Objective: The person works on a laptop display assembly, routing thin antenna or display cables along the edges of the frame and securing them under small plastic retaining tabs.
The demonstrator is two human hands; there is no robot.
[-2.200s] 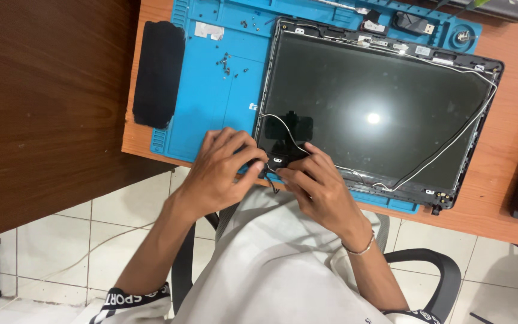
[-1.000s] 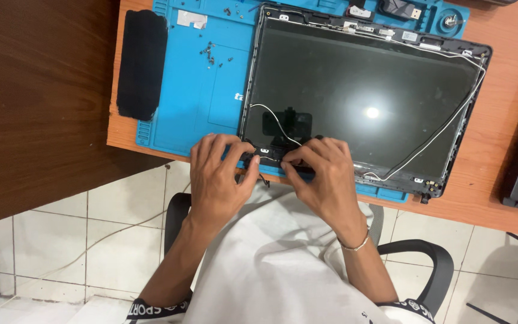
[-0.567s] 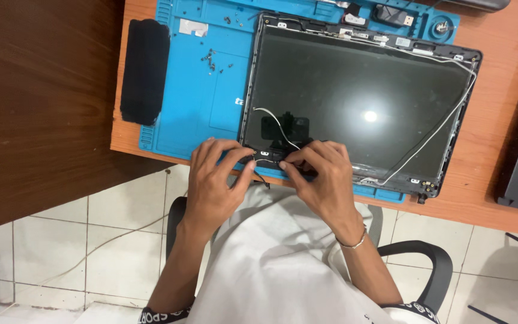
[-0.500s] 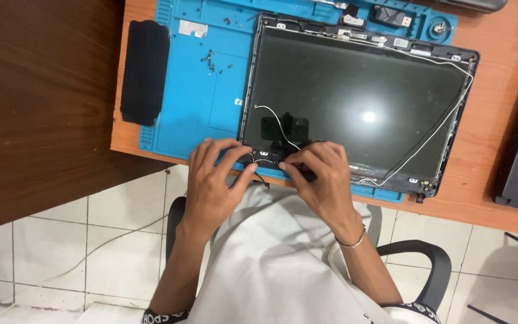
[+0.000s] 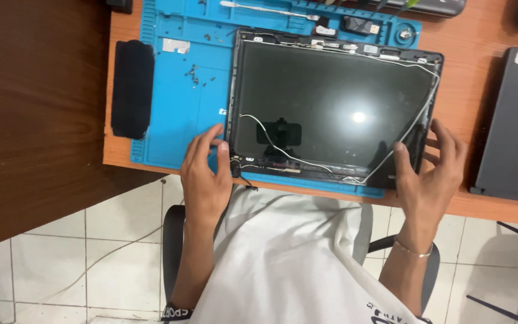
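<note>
On blue mat [image 5: 175, 108], laptop screen panel [image 5: 331, 108] between open left hand [image 5: 202, 174], right hand [image 5: 430, 174]

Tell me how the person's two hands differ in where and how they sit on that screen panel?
The left hand sits at the screen panel's near left corner, over the blue mat, fingers close together; the right hand is at the near right corner, fingers spread wide. The right wrist wears a thin bracelet; the left wrist is bare. Both are open at the panel's edge, gripping nothing.
</note>
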